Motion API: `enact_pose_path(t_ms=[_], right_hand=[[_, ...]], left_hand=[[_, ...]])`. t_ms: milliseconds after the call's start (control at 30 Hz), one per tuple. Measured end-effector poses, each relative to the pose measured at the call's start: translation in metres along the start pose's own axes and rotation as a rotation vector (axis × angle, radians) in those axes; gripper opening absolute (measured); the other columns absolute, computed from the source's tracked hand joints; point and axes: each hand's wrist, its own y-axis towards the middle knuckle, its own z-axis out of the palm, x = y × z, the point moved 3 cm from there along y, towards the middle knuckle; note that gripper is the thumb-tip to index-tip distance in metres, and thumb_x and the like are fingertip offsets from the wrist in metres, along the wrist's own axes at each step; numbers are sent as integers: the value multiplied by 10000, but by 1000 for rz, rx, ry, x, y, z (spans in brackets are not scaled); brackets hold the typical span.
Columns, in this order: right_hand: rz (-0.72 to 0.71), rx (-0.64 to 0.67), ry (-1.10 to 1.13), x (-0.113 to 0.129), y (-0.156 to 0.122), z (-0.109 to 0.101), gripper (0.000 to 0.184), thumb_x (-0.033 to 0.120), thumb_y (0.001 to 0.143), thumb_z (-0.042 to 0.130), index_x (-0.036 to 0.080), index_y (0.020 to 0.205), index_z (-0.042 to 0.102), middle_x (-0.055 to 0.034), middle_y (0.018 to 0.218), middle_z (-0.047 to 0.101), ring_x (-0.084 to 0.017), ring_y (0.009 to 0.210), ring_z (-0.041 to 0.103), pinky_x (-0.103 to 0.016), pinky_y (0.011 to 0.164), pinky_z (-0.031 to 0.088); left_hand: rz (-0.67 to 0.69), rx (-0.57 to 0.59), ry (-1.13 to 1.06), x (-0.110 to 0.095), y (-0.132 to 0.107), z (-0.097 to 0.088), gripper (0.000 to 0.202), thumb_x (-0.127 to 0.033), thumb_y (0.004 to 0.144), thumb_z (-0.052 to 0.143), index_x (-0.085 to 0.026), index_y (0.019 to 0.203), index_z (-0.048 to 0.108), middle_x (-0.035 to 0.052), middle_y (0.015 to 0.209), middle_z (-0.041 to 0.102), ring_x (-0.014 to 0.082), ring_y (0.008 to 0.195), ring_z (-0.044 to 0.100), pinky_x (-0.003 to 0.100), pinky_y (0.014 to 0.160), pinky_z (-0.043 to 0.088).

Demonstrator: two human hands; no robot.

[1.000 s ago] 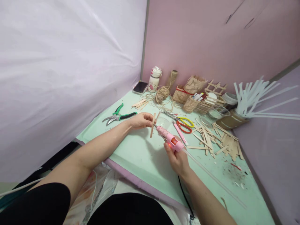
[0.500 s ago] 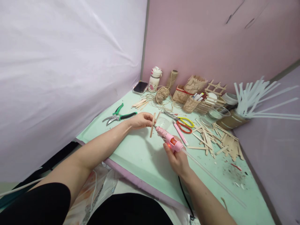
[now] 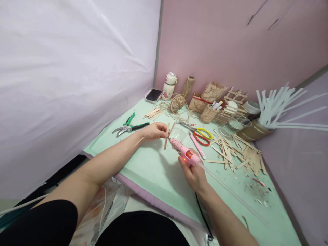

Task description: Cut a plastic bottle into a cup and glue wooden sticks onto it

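Pinched in the fingers of my left hand is a wooden craft stick, held upright above the table. My right hand is wrapped round a pink hot glue gun with a small red light glowing on it. Its metal nozzle meets the stick or sits very close to it. A long translucent glue stick trails from the gun's back end, and a black cord hangs below. Just behind the nozzle lies a clear plastic piece, partly hidden by the gun.
Green-handled pruning shears lie left. Scissors and a pink utility knife lie beyond the gun. Loose craft sticks are piled right. Twine, a bottle, a phone and a holder of glue sticks line the back.
Almost nothing differs. Both hands, the craft stick and the glue gun keep practically the same position, with the nozzle still at the stick.
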Motion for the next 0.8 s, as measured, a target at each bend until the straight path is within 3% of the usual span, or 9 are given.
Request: enact_pose_path(t_ms=[333,800], right_hand=[[-5,5,-14,3,1,-2,201,370,920,461,214,887,583,-35,765,514,-222,796,545,-352,717,435],[-53,32,-65,4,0,1,166,339,930,450,205,852,510,-20,741,472,-185,697,457,-334,660,392]], left_hand=[[1,-24,-5,-3,-1,2,361,-251,412,915,-98,662,705,29,634,667,97,592,598,224,627,468],[93,-14,-48,-4,1,-9,296,-221,522,879,-100,715,690,43,693,673,110,635,617,255,677,485]])
